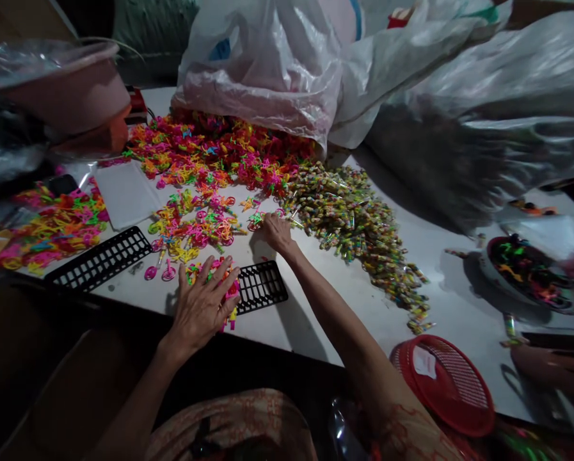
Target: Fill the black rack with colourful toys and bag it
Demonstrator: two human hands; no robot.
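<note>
My left hand lies flat with its fingers spread over small bright plastic pieces on the left part of a black slotted tray. The tray's right-hand slots show bare, while the part under my palm is hidden. Farther forward, my right hand bends down at the table, its fingers curled in beside a few loose colored plastic pieces. What its fingertips hold, if anything, is hidden. Just left of it spreads a loose heap of small plastic pieces in pink, yellow, orange and green.
A second black slotted tray lies at left near a white plastic tray. Small patterned tubes form a long pile at right. Large plastic bags stand behind. A red basket sits at the front right edge, and another person's hand is farther right.
</note>
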